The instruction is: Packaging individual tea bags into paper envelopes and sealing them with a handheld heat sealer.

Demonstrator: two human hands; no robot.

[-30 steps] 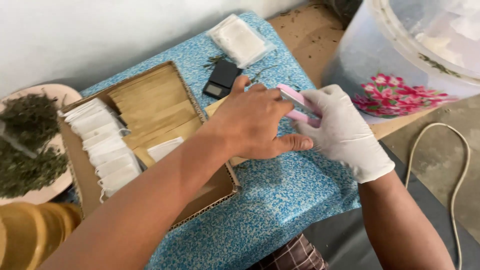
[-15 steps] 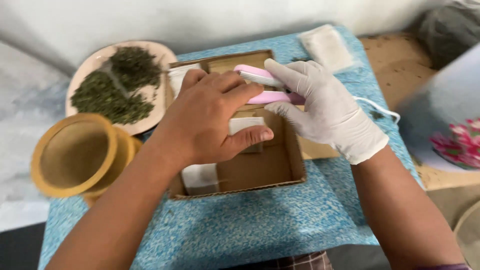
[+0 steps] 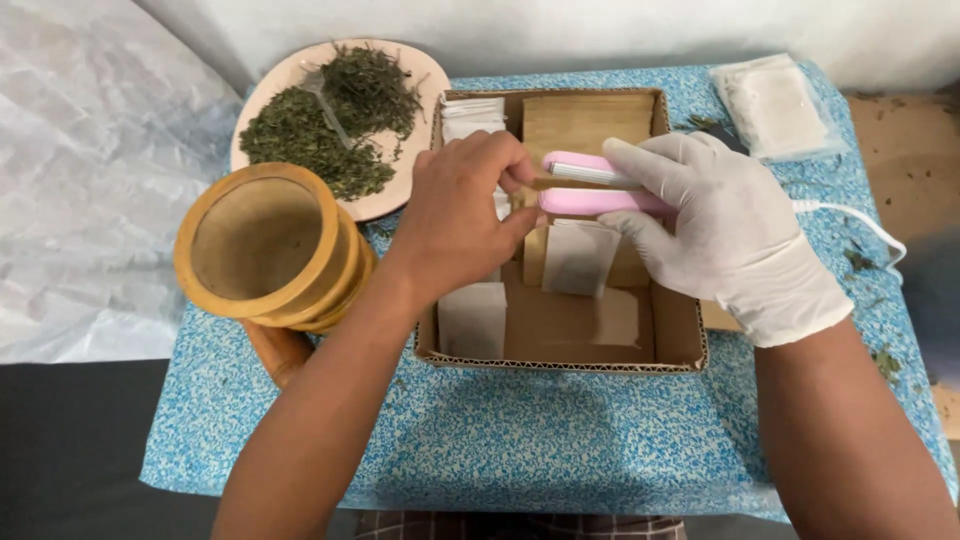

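a: how far along does this look?

b: partway, i'd judge. a few flat white sachets (image 3: 473,318) already lie in the open cardboard box (image 3: 560,352), and a row of them stands along its far left corner. one small paper sachet (image 3: 580,257) hangs from the pink handheld sealer (image 3: 600,187) – it looks like the one being closed now. the plate (image 3: 268,100) of dried green herbs to the far left is well loaded, and a clear packet of unused sachets (image 3: 775,103) sits at the far right of the blue-speckled surface (image 3: 560,450), so plenty seems left.

a: and the fingers?

b: the right hand (image 3: 735,235), in a white glove, is clenched around the sealer, thumb on top and fingers underneath, pressing it closed over the box. the bare left hand (image 3: 465,215) is curled, its fingertips pinching at the sealer's near end where the sachet's top edge goes in – whether it grips the paper itself or the tool i cannot tell.

a: anything else close by?

b: a wooden mortar-like cup (image 3: 265,245) just left of the box.
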